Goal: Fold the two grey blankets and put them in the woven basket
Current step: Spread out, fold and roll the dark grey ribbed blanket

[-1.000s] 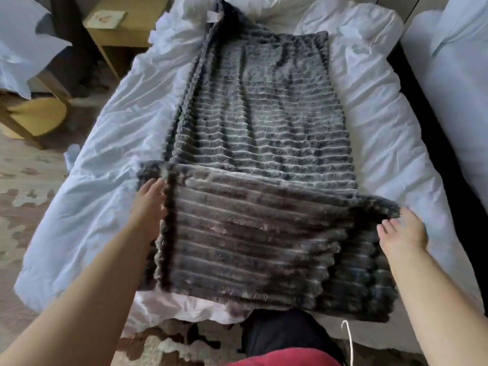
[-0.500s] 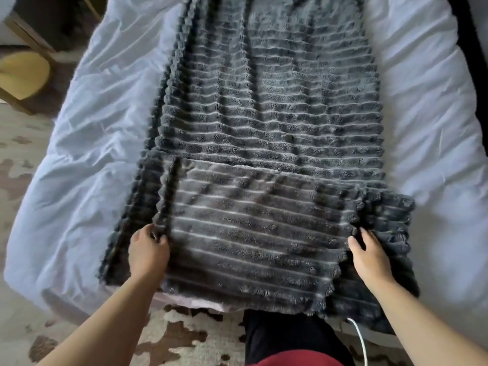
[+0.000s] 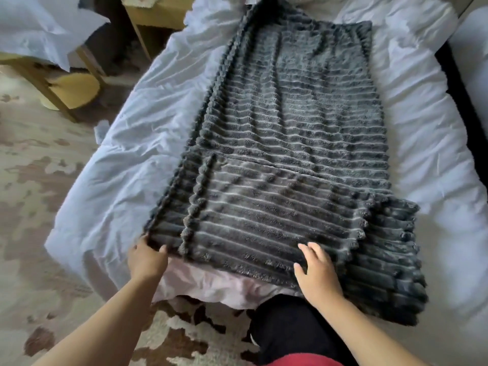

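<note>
A grey ribbed blanket (image 3: 290,128) lies lengthwise down the white bed (image 3: 132,143), its near end folded back over itself into a doubled panel. My left hand (image 3: 148,258) grips the near left corner of that panel at the bed's foot. My right hand (image 3: 317,270) lies flat with spread fingers on the near edge of the folded panel, right of centre. A second blanket and the woven basket are not in view.
A wooden nightstand (image 3: 155,14) stands at the back left, with a wooden chair (image 3: 68,88) carrying white bedding to its left. Patterned carpet (image 3: 39,180) covers the floor. A second white bed (image 3: 475,48) lies at the far right, across a dark gap.
Both hands slid back to the near edge of the blanket. My left hand went to the outer left corner; my right hand moved left and flattened on the folded panel.
</note>
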A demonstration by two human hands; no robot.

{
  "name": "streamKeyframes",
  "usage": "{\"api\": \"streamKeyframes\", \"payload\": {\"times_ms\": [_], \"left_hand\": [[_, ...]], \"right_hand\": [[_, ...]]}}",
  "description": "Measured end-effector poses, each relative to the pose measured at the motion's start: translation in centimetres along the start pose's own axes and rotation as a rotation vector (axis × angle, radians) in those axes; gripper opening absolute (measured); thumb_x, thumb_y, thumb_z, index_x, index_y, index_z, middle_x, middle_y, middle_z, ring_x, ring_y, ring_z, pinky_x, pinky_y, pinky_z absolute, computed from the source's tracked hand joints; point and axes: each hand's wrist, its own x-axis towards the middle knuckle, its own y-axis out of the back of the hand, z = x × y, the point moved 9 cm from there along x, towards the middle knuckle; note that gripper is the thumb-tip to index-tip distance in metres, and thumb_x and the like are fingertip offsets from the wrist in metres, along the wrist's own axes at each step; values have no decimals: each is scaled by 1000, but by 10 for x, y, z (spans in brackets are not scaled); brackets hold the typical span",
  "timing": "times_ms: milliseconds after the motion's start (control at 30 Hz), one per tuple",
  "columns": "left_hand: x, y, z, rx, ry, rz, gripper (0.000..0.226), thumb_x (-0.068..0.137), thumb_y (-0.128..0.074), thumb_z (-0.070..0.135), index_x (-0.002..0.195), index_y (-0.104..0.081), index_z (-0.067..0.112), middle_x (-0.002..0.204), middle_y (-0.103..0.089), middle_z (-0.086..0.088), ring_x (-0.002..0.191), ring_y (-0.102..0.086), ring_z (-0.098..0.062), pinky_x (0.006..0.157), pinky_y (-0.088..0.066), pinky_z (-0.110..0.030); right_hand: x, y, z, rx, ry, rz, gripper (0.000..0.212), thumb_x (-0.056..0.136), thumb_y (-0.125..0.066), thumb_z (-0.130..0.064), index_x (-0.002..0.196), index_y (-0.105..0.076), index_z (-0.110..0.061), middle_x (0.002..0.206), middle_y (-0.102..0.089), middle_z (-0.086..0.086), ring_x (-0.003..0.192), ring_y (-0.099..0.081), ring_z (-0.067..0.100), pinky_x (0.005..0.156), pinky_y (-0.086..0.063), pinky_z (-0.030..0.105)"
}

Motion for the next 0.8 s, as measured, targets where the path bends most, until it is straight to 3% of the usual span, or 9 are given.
{"api": "streamKeyframes", "payload": {"times_ms": [200, 300, 400, 467, 567, 600, 700, 800], "left_hand": [[11, 21, -4, -59, -104, 87, 37, 88, -62, 21, 124, -60, 11, 125, -57, -15, 121, -47, -30, 105, -39, -40], [15, 26, 8, -86, -210, 172, 23, 88, -61, 19, 111, -67, 18, 115, -59, -6, 102, -59, -23, 88, -45, -29], [13, -9, 16, -53, -254, -39, 12, 85, -65, 34, 91, -65, 23, 88, -62, 6, 86, -61, -16, 70, -43, -26], [6, -42, 13, 43, -274, -219, 25, 80, -67, 48, 84, -58, 25, 84, -57, 5, 87, -59, -19, 67, -40, -27], [1, -65, 2, 119, -293, -299, 42, 77, -71, 50, 107, -62, 23, 102, -54, -2, 98, -55, -21, 81, -47, -33], [1, -64, 1, 123, -308, -273, 39, 78, -71, 46, 107, -63, 22, 104, -54, -2, 99, -55, -22, 83, -48, -35], [0, -57, 3, 51, -419, -177, 21, 85, -66, 37, 97, -69, 20, 108, -55, -2, 102, -55, -23, 81, -49, -38], [-4, -57, 0, 5, -452, -111, 46, 81, -70, 41, 121, -61, 19, 122, -52, -3, 112, -50, -21, 94, -45, -36]], "right_hand": [[22, -65, -125, -120, 334, -324, 54, 99, -43, -31, 150, -26, -28, 157, -18, -8, 143, -18, 14, 114, -25, 32], [41, -87, -186, -141, 511, -354, 49, 99, -42, -21, 147, -33, -25, 154, -25, -7, 140, -27, 16, 111, -28, 30], [60, -102, -241, -104, 668, -349, 53, 93, -47, -7, 143, -41, -24, 152, -30, -6, 136, -35, 17, 110, -32, 32], [72, -123, -262, -220, 729, -453, 55, 90, -53, -10, 141, -41, -25, 148, -37, -5, 133, -39, 17, 108, -35, 32], [88, -150, -276, -629, 798, -581, 28, 91, -58, -25, 119, -59, -24, 120, -54, 0, 115, -52, 24, 93, -42, 34], [92, -151, -284, -643, 830, -562, 19, 91, -57, -27, 108, -64, -22, 111, -56, 1, 110, -54, 25, 89, -44, 35], [98, -130, -315, -330, 883, -352, 11, 91, -58, -20, 90, -68, -16, 96, -56, 3, 96, -55, 23, 80, -43, 34], [100, -123, -318, -275, 846, -239, 11, 90, -58, -19, 87, -68, -15, 94, -53, 2, 94, -54, 22, 77, -38, 30]]}}
